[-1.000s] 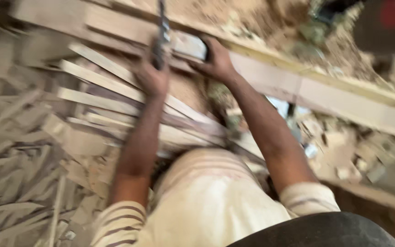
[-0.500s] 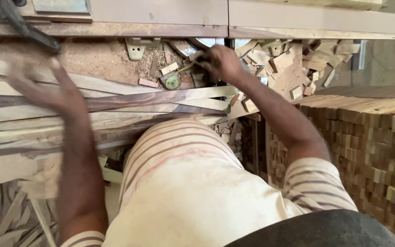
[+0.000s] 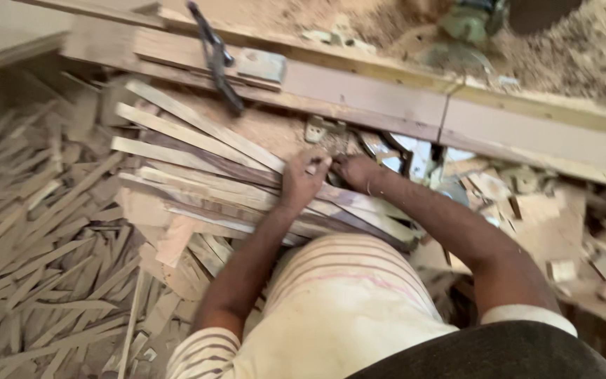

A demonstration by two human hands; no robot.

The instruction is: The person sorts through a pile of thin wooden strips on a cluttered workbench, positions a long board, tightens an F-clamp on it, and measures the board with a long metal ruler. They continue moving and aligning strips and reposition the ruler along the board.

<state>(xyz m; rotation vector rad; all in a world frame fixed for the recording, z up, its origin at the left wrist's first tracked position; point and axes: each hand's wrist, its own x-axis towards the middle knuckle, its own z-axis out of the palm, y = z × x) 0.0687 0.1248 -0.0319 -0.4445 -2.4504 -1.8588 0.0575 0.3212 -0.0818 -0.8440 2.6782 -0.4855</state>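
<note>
A long wooden worktop (image 3: 527,140) runs across the top of the view from upper left to right, its front edge a pale plank with a seam right of centre. Sawdust (image 3: 401,28) lies heaped behind that edge, and a greenish machine part (image 3: 468,24) sits in it near the top. Below the worktop edge the floor is crowded. On the left a broad spread of thin offcut strips (image 3: 43,267) covers the floor, leaving no bare patch. On the right small wood blocks and scraps (image 3: 527,203) are piled against the worktop's base. The only open room is the narrow gap around the person's knees.

Across the middle lies a stack of long pale slats (image 3: 198,175), fanned out at the left end and converging under the hands. A dark metal clamp (image 3: 215,60) leans over the worktop edge above the stack, with a small grey metal plate (image 3: 261,64) just beside it. A small metal bracket (image 3: 320,128) sits just below the worktop edge, close above the hands. No labels or signs can be made out.

Both arms reach forward from a striped shirt (image 3: 345,302). The left hand (image 3: 303,179) rests on top of the slats, wrist straight, fingers curled together down onto the top slat. The right hand (image 3: 355,170) sits just beside it, almost touching, fingers bent inward at the slats' near end; whether they clamp anything I cannot tell.
</note>
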